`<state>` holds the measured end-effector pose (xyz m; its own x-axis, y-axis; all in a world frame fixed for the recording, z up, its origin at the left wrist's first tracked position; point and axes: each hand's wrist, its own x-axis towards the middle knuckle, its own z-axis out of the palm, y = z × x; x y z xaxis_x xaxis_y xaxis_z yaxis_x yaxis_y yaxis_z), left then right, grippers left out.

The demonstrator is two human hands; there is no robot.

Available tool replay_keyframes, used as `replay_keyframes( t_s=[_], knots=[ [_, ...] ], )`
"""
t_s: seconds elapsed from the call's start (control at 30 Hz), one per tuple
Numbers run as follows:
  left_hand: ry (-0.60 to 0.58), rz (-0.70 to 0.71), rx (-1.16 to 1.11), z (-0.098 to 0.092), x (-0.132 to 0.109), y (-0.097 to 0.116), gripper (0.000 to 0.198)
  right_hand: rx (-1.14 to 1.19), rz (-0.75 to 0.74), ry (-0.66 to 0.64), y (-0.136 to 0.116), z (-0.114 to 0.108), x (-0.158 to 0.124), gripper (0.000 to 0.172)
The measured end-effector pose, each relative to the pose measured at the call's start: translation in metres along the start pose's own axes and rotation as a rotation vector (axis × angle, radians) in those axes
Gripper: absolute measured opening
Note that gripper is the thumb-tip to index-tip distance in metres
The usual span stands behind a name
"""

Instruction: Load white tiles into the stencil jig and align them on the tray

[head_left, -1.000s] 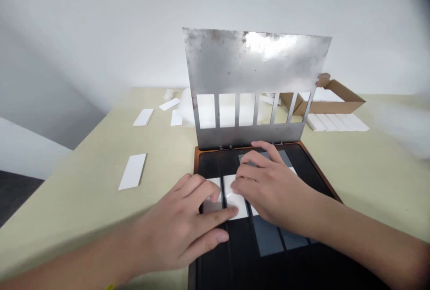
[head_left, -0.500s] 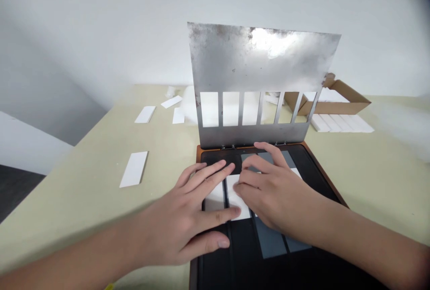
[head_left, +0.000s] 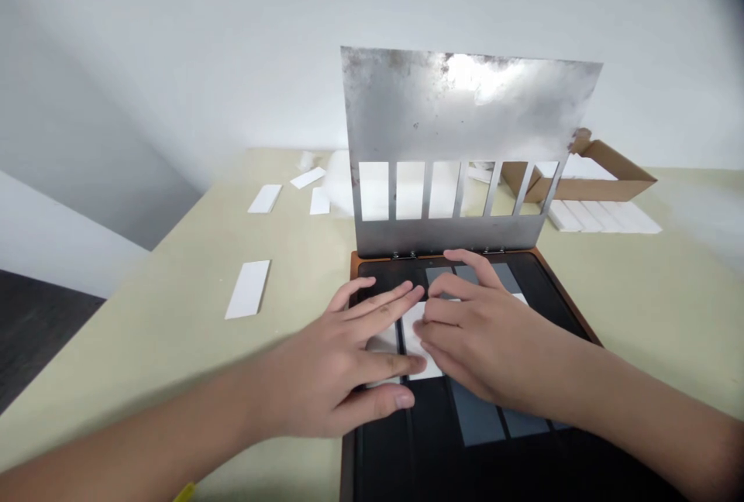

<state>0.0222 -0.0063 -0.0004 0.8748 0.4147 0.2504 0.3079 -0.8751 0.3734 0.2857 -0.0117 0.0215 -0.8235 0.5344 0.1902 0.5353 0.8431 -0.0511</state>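
Note:
My left hand lies with fingers spread across a black tray. Its fingertips rest on a white rectangular card set in the tray, and a second white card shows partly under the palm side. Close beside it, my right hand is bent over the same card. Its thumb side and curled fingertips come together at the card; whatever they pinch is hidden. Grey rectangles mark the tray below and above the cards. A hinged metal plate with several rectangular cutouts stands upright behind.
Loose white cards lie on the pale table at left, one nearer and one farther. Behind at right sits an open cardboard box with white pieces inside. A row of white cards lies before it.
The view has shifted slightly, so everything appears a little farther right. Both hands stay at the same card with nearly the same pose.

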Motion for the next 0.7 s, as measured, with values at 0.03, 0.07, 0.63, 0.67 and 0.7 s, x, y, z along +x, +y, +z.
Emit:
replay_keyframes(
  t_s=[0.03, 0.07, 0.63, 0.67, 0.7],
  knots=[
    [-0.004, 0.004, -0.008, -0.001, 0.001, 0.000, 0.031, 0.056, -0.002, -0.020, 0.000, -0.003, 0.000, 0.019],
    [-0.008, 0.011, -0.013, -0.002, 0.002, 0.000, 0.031, 0.116, -0.003, -0.032, 0.001, -0.008, -0.001, 0.020],
    [0.080, 0.143, -0.001, -0.003, 0.009, 0.007, 0.025, 0.223, 0.355, 0.234, 0.001, -0.019, -0.061, 0.017],
    [0.092, 0.150, 0.015, -0.003, 0.009, 0.006, 0.026, 0.224, 0.351, 0.225, 0.000, -0.017, -0.063, 0.018],
    [0.102, 0.154, 0.031, -0.004, 0.009, 0.006, 0.026, 0.226, 0.340, 0.211, 0.000, -0.015, -0.064, 0.020]
  ],
)
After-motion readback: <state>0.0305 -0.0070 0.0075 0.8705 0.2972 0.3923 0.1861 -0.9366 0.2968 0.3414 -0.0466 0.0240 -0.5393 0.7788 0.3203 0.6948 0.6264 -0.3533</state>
